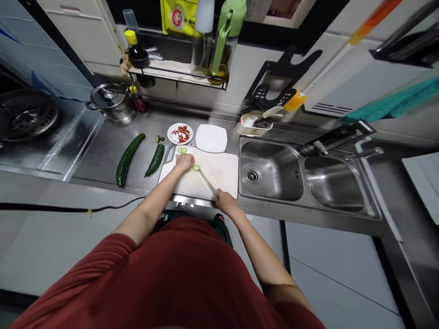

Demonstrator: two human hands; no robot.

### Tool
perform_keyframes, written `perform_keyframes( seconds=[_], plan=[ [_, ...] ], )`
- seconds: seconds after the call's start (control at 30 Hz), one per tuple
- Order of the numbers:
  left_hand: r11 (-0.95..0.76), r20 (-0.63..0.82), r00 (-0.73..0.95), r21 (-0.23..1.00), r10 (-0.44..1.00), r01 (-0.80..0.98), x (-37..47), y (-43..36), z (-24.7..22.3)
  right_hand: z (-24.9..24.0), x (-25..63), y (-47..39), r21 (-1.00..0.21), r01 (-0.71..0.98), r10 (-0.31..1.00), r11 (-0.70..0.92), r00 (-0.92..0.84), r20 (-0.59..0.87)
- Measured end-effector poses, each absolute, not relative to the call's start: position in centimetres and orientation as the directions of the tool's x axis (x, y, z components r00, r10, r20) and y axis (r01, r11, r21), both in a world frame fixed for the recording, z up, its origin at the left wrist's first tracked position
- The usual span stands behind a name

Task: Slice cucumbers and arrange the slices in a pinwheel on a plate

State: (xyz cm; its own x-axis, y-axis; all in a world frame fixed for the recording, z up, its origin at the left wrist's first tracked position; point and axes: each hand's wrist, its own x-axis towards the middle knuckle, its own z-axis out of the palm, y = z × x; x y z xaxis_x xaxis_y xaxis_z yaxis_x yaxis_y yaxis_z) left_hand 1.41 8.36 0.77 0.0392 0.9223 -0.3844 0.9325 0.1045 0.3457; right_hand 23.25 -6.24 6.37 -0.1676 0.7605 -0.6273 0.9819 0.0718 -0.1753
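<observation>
My right hand (226, 202) is wrapped round the handle of a kitchen knife (207, 182). The blade lies low over the white cutting board (219, 167) and points up and left. By its tip is a pale green cucumber slice (196, 168). My left hand (185, 161) is on the board's left half with its fingers curled; what is under them is hidden. Just beyond that hand, two more cucumber slices (184, 150) lie at the board's far edge. Left of the board rest a cut piece of cucumber (155, 160) and a long whole cucumber (130, 160).
Behind the board stand a plate of chopped red pieces (176, 128) and a white square plate (211, 138). Small green cucumber ends (158, 139) lie nearby. A lidded steel pot (113, 104) is at the back left. The double sink (270, 176) borders the board's right side.
</observation>
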Motion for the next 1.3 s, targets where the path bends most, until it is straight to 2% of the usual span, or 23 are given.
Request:
perform_keyframes(
  seconds=[0.27, 0.5, 0.7, 0.93, 1.3],
  plan=[
    [0.087, -0.368, 0.042, 0.327, 0.929, 0.941, 1.6, 8.0, 1.0, 6.2, 23.6, -6.6, -0.171, 0.984, 0.763, 0.058, -0.154, -0.628],
    [0.020, -0.241, 0.053, 0.293, 0.969, 0.956, 2.1, 6.1, 1.4, 5.2, 24.4, -7.1, -0.187, 0.980, 0.808, 0.065, -0.162, -0.567],
    [-0.019, -0.173, 0.076, 0.306, 0.982, 0.952, 2.4, 4.3, 1.8, 4.3, 25.4, -6.5, -0.193, 0.979, 0.874, -0.057, -0.044, -0.483],
    [0.007, -0.195, 0.047, 0.265, 0.980, 0.964, 3.3, 2.6, 2.3, 4.4, 25.4, -5.0, -0.163, 0.979, 0.865, -0.118, 0.021, -0.501],
    [-0.020, -0.150, 0.070, 0.310, 0.986, 0.950, 2.9, 2.6, 1.5, 3.5, 24.7, -4.4, -0.176, 0.979, 0.873, -0.102, 0.003, -0.487]
  ],
)
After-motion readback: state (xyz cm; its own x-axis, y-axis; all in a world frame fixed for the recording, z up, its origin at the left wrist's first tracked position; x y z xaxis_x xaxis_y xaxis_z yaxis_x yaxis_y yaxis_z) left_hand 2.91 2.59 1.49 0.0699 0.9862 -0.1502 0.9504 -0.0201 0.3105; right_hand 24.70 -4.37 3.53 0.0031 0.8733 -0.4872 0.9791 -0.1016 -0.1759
